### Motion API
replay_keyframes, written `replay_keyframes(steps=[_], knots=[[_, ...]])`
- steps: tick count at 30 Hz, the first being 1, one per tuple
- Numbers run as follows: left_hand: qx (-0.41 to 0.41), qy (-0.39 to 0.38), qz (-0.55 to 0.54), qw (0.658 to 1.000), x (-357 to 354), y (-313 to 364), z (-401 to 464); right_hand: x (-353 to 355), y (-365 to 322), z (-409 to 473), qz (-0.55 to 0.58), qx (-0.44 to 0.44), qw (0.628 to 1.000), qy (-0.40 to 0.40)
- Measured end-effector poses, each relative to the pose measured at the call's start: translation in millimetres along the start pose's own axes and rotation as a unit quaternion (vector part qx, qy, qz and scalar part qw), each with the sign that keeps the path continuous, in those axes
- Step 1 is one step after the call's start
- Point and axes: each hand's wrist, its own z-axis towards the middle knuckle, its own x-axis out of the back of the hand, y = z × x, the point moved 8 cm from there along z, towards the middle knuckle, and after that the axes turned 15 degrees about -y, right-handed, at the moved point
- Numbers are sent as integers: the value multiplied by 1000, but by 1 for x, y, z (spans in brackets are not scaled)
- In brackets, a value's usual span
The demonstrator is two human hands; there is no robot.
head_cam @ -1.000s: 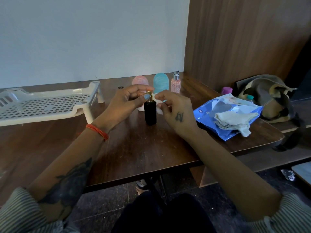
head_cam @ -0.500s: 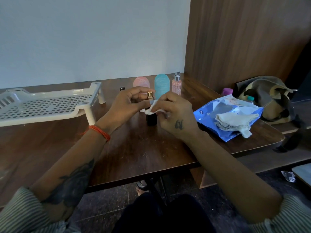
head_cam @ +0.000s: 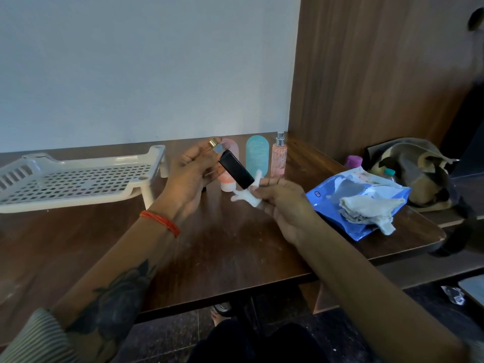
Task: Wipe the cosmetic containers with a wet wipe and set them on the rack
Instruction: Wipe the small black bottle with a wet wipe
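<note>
Wooden table below, left hand gripping tilted black bottle (gold-capped), right hand pinching wet wipe at its base

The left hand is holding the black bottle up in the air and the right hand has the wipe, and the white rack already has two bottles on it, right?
Not quite. The head view shows the rack with nothing on it. The rest is right: the left hand holds the black bottle up, tilted, and the right hand has the wipe.
</note>
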Motion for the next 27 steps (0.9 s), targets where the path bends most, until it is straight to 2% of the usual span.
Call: replay_keyframes(steps=[2, 6, 11, 14, 17, 19, 21, 24, 27], knots=[[-1, 7, -5, 1000, 2, 1, 0, -3, 1, -2, 34, -9, 999, -4], [1, -12, 12, 1000, -4, 2, -2, 11, -5, -5, 24, 23, 998, 62], [-9, -8, 58, 998, -5, 6, -3, -5, 12, -7, 92, -51, 994, -13], [-27, -18, 134, 990, -8, 9, -3, 7, 0, -11, -17, -13, 999, 26], [-26, -28, 230, 973, -13, 7, -2, 18, -22, -18, -178, 49, 980, 77], [-23, -35, 268, 962, -16, 6, -2, 18, -38, -20, -285, 100, 949, 86], [-21, -40, 289, 956, -19, 5, -3, 10, -54, -20, -390, 160, 903, 81], [-17, -49, 297, 953, -22, 3, -5, -8, -73, -22, -515, 232, 821, 82], [-20, -67, 301, 951, -26, 3, -6, -42, -90, -34, -589, 355, 724, 59]])
